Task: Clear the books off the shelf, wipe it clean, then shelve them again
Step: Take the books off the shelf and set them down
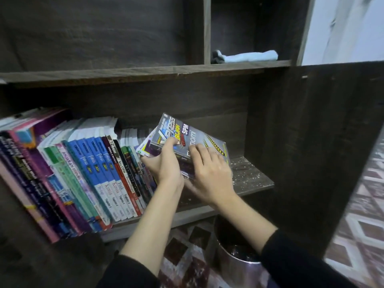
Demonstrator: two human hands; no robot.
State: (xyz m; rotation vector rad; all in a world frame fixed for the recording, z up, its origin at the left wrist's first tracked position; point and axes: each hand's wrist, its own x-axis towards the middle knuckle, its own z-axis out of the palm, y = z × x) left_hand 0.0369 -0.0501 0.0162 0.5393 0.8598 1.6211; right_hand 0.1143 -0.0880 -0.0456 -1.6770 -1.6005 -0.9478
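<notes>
Left grip (164, 163) is clamping the grey book (193, 134) and a purple book (152, 147) behind it, thumb on the cover, fingers wrapping the spine side. Meanwhile the right grip (209, 171) is lying flat on the same cover, fingers fairly straight and pressing; its thumb is hiding underneath.

Grey book is sitting tilted at the right end of the row of books (89, 173), leaning left toward it. Its lower edge is disappearing under both hands, so can't tell if it's touching the shelf (251, 179).

Room: a bare, white-speckled stretch of shelf is running right from the book to the side panel (311, 142). There's a clear gap above the book's top corner, under the upper board (145, 72). Cloth (251, 56) is lying in the small compartment above, well apart.

Row's left end is getting cut off by the frame edge, and most spine text is blurring out. Metal bin (234, 256) is standing on the floor (363, 215) below the shelf, partly behind the right forearm; contents too dark to read.
</notes>
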